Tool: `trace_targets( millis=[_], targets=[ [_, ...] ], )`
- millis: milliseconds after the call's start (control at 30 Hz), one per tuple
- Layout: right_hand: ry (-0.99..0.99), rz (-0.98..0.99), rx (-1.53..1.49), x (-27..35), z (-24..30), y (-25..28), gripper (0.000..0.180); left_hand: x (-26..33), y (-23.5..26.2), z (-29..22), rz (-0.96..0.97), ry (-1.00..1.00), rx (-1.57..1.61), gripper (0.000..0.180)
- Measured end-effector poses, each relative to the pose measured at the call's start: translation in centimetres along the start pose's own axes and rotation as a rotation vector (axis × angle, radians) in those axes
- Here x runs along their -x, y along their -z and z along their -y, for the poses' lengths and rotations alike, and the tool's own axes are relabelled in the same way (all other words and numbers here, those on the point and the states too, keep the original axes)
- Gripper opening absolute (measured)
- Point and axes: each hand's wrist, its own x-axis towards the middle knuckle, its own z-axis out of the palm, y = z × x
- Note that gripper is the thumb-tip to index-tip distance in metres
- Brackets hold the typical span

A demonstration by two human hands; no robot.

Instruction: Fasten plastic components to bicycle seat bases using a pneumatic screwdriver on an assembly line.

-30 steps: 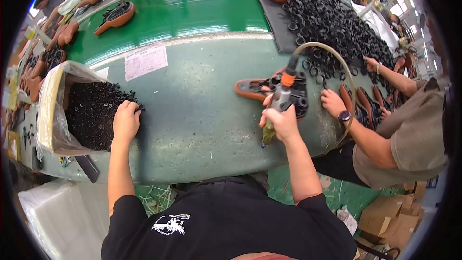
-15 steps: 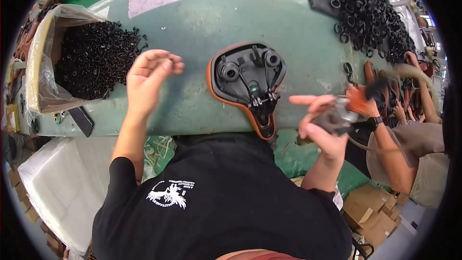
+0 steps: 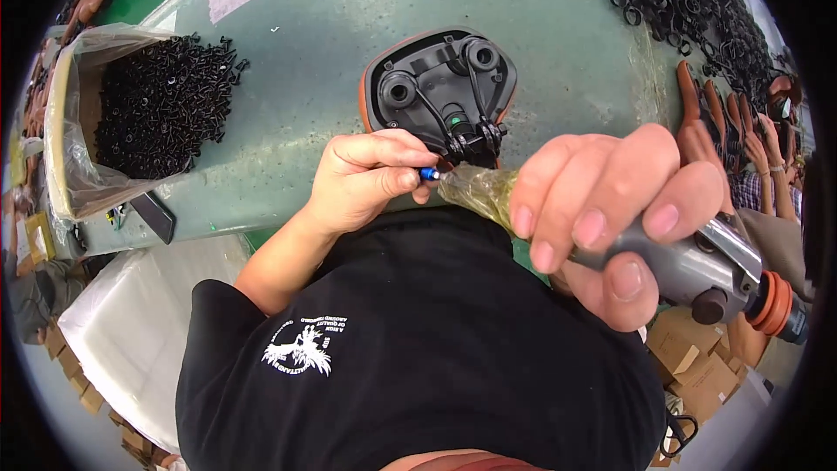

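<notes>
Green, scuffed tabletop (image 3: 305, 113) spreads before us, carrying everything within reach. At its left, a plastic-lined cardboard box (image 3: 59, 122) has its mouth facing the middle, so the loose pile of black screws (image 3: 161, 105) spills out where our left side can easily pick from it. Near our body, a bicycle saddle with brown edging and a black plastic underside (image 3: 433, 96) lies upside down, nose toward us, probably so its rails and fittings face up; the nose is partly hidden. Before it we hold a grey metal handheld power tool with orange rings (image 3: 689, 266), its front wrapped in yellowish clear film (image 3: 479, 187). Our right hand (image 3: 610, 209) curls firmly around the body, likely to bear its weight. Our left hand (image 3: 370, 174) pinches at its small blue tip (image 3: 428, 174), seemingly steadying it; whether a screw sits between those fingers, we cannot tell.
</notes>
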Motion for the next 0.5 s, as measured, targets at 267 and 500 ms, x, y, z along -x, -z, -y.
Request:
trace_targets(
  millis=[267, 500],
  targets=[
    [0.029, 0.058, 0.057, 0.1, -0.4, 0.2, 0.033, -0.2, -0.7, 0.2, -0.05, -0.078, -0.179, 0.019],
    [0.059, 0.162, 0.162, -0.3, -0.3, 0.5, 0.035, -2.9, 1.5, -1.1, -0.236, -0.618, -1.47, 0.063]
  ],
)
